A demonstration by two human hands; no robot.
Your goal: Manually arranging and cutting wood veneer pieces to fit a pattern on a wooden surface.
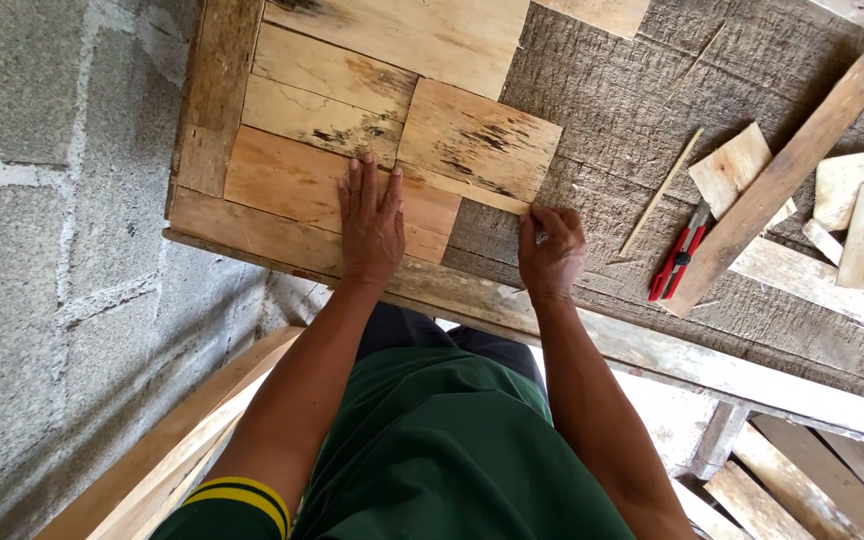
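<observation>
- Left hand (371,228) lies flat, fingers spread, on a wood panel (292,185) near the counter (652,90) edge.
- Right hand (550,250) is curled at the panel's right end, pinching something too small to tell.
- Red cutter (679,262) lies near, beside a long plank (772,185) and wood scraps (732,165).

Even, soft daylight; scene bright throughout, no glare or blown highlights. Shadows faint and short: a thin dark edge under the left hand (371,225) and the right hand (550,250) on the wooden panels (302,180), and another beside the long plank (772,185) at far right. Focus sharp across the counter (612,110); wood grain reads clearly. Wide-angle bend slight at the edges; block wall (42,250) at left a little softer.
</observation>
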